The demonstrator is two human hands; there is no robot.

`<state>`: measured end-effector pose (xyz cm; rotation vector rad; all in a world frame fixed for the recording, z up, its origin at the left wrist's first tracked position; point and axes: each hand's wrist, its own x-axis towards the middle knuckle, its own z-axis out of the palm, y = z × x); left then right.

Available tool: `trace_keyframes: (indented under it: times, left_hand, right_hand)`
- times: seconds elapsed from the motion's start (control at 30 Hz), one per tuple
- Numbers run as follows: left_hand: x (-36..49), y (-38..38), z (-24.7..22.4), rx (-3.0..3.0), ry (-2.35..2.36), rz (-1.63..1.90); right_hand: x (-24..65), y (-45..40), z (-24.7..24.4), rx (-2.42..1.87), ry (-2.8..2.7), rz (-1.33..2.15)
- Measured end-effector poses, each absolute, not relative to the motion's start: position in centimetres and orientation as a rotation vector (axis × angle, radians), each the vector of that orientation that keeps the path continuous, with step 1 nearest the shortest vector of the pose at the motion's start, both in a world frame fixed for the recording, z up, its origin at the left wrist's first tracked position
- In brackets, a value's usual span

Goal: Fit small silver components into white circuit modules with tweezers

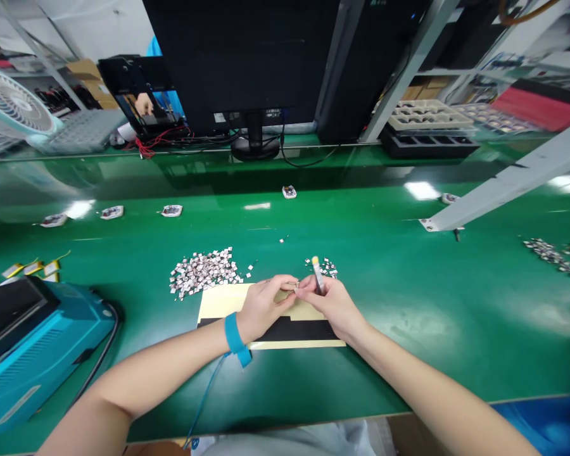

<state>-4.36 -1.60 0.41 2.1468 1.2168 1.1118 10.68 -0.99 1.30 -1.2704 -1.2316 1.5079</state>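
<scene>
Right hand [331,308] grips a yellow-capped marker [318,273] beside left hand [264,308].

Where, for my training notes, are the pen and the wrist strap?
Pen [318,276]: head view, on its grey barrel.
Wrist strap [234,339]: head view, on the blue band.

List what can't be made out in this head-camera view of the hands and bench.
- What the left hand and right hand pinch: too small, hidden by fingers.
- Lower end of the pen-like tool: hidden by the right hand.
- Detail of the small pieces: too small.
- Blue wrist strap's cord: cut off by the bottom edge.
- Person in blue: mostly hidden by the monitor.
</scene>
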Motion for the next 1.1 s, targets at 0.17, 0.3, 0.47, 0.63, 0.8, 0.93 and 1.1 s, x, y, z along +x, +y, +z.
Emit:
trace_keyframes:
  times: [0.17,0.3,0.47,0.63,0.8,0.93,1.1]
  left_hand:
    - [-4.6,-1.4,0.8,2.149,1.251,1.059]
    - [-4.2,-1.5,0.7,2.224,1.238,0.963]
    - [-4.5,1.2,2.2,2.363,1.176,0.724]
    - [-4.6,6.1,3.1,2.416,1.268,0.589]
    - [-3.9,8.4,1.0,2.411,1.294,0.495]
    - [-3.8,8.3,1.0,2.312,1.312,0.512]
    - [-4.1,4.8,2.8,2.097,1.206,0.665]
  right_hand:
    - [11.3,-0.7,1.5,-1.301,-1.321,1.471]
    - [11.3,-0.5,1.4,-1.345,-1.486,1.309]
    - [13.2,1.2,1.0,-1.427,-1.632,0.989]
    - [16.0,2.1,2.0,-1.499,-1.684,0.63]
    - [14.7,-0.2,2.7,-1.321,-2.118,0.619]
    - [12.6,-2.9,1.8,-1.163,-2.42,0.574]
    - [11.7,-4.4,-0.8,-1.105,-2.791,-0.012]
